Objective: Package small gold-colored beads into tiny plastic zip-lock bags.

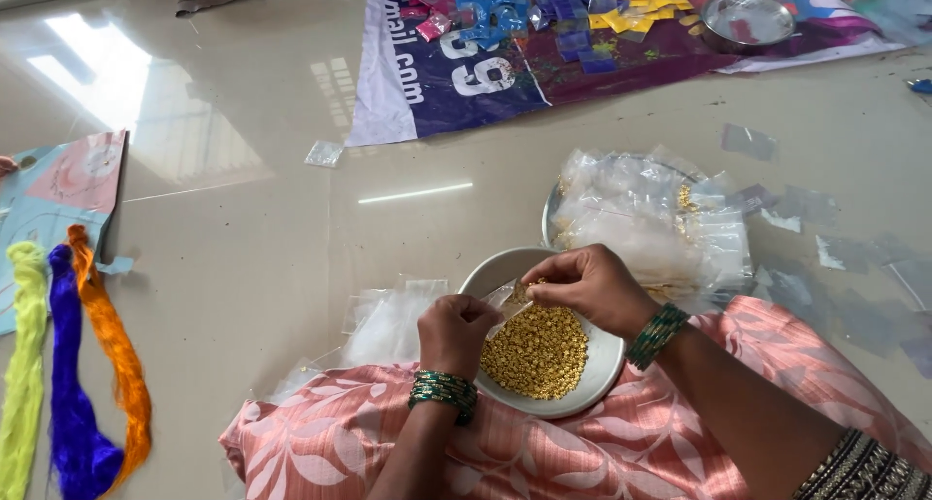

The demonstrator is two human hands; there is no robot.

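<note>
Floor (243, 228): glossy pale tile, widely bare on the left between the hands and the printed banner (456, 83); window glare lies on it.
Banner: spread along the far edge, cut off at the top; blue, yellow and pink foil pieces (553, 15) and a small steel bowl (748, 19) lie on it.
Lap cloth (582, 442): pink leaf-patterned fabric, running out of the bottom edge.
Thread hanks (73, 364): lime, purple and orange, side by side at the left edge, their lower ends cut off.
Steel plate (553, 204): behind the bowl, almost hidden under a heap of clear plastic pouches (650, 218); more loose clear pouches (388, 320) lie left of the bowl.
White bowl (597, 374): rests on the lap, holding a mound of small gold beads (539, 354); its near-left rim is hidden by the left hand.
Left hand (454, 333): fingers pinched shut on one edge of a small clear pouch (507, 299), over the bowl.
Right hand (592, 286): fingers closed on the pouch's other edge; what is inside the pouch is hard to make out.
</note>
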